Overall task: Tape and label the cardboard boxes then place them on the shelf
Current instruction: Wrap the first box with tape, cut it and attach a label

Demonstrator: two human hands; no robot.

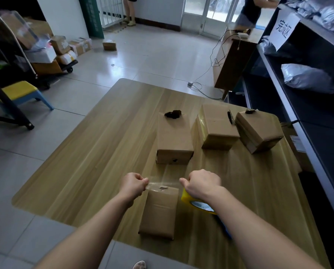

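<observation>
The small cardboard box (158,214) lay near the near edge of the tabletop (104,152), roughly midway along it. Its long axis ran away from the person, towards the far edge.

Both hands hovered over the box's far end with a strip of clear tape (162,183) stretched taut between them. The left hand (134,184) pinched the free end of the tape between thumb and curled fingers, just above the box's far left corner. The right hand (202,183) was closed in a fist just beyond the far right corner. The yellow and blue tape dispenser (197,204) showed beneath its wrist, so it seemed to grip the handle, though the hold itself was hidden.

The tape ran left to right, crosswise to the box's long axis, directly over its far top edge. The box therefore sat below the strip and back towards the person, and the hands were about equally near it. The likely next move was to lower the strip onto that far end and press it down. To run tape along the box's length instead, one hand would have to swing round first.

Three more cardboard boxes stood towards the far right corner of the tabletop: the middle box (174,138), the taped box (214,127) and the tilted box (259,131). The shelf (317,113) stood along the right edge.
</observation>
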